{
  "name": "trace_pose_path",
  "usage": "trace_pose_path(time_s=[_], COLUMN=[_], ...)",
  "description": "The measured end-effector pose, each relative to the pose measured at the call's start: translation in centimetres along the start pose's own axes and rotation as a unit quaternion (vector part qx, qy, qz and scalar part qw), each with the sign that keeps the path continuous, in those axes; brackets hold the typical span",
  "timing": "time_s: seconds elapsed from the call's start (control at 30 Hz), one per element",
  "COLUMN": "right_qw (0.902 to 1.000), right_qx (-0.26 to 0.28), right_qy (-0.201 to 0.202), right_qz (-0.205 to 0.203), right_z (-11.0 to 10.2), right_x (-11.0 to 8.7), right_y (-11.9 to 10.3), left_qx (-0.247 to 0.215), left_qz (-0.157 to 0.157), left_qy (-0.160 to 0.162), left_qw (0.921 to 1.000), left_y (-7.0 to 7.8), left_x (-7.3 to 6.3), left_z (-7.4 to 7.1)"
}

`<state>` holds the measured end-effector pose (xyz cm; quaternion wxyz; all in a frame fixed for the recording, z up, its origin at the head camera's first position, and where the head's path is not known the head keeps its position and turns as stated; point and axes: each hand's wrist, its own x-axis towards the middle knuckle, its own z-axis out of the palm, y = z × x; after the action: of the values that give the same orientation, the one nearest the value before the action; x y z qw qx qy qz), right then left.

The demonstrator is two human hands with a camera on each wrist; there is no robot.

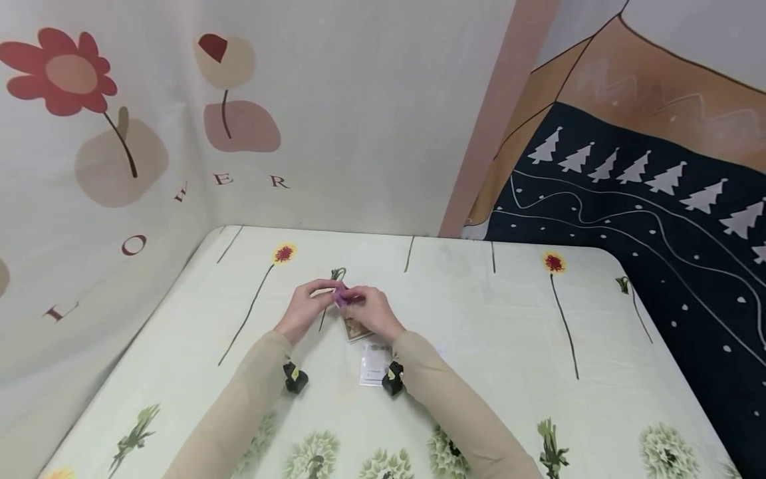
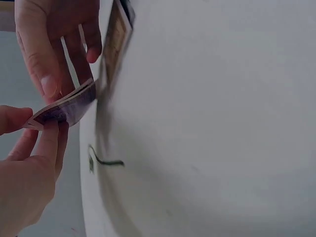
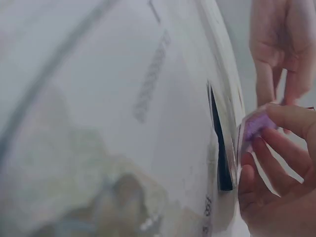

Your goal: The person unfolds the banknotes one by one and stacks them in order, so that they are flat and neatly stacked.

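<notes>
A thin, bent piece of purple printed paper (image 1: 342, 297) is held between the two hands, with layered edges showing in the left wrist view, where the paper (image 2: 74, 109) curves upward at its ends. My left hand (image 1: 302, 313) pinches one end between thumb and fingers. At the other end, the right hand (image 1: 374, 311) has its thumb on one face and fingers behind, pinching the paper (image 3: 256, 126). Below the right hand lies a brown, pale-bordered picture stack (image 1: 356, 328), partly covered by that hand.
A white printed sheet in a clear sleeve (image 1: 374, 364) lies nearer the body, partly under the right wrist. The flower-print tablecloth (image 1: 479, 319) covers the table. A printed curtain (image 1: 359, 120) hangs along the back and left.
</notes>
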<state>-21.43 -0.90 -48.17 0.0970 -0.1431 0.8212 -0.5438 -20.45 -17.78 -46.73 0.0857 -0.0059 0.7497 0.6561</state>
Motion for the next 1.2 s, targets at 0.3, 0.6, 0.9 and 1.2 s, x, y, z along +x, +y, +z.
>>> trace_pose_path(time_s=[0.3,0.6,0.9,1.2], right_qw=[0.9953,0.9939,0.9908,0.9863], right_qx=[0.052,0.065,0.09,0.104], right_qy=[0.064,0.081,0.096,0.123], right_qz=[-0.051,-0.036,-0.033,-0.037], right_z=[-0.8,-2.1,-3.1,-4.4], right_x=[-1.4,-3.0,-3.6,-4.4], right_y=[-0.4,-0.5,-0.4,0.1], left_qx=[-0.022,-0.042,-0.022,0.015], left_qz=[0.029,0.041,0.077,0.08], left_qy=[-0.007,-0.055,-0.08,-0.086], left_qw=[0.9993,0.9967,0.9936,0.993], left_y=[1.9,2.4,2.5,2.9], left_x=[-0.3,-0.4,-0.7,-1.1], left_z=[1.7,3.3,4.3,5.8])
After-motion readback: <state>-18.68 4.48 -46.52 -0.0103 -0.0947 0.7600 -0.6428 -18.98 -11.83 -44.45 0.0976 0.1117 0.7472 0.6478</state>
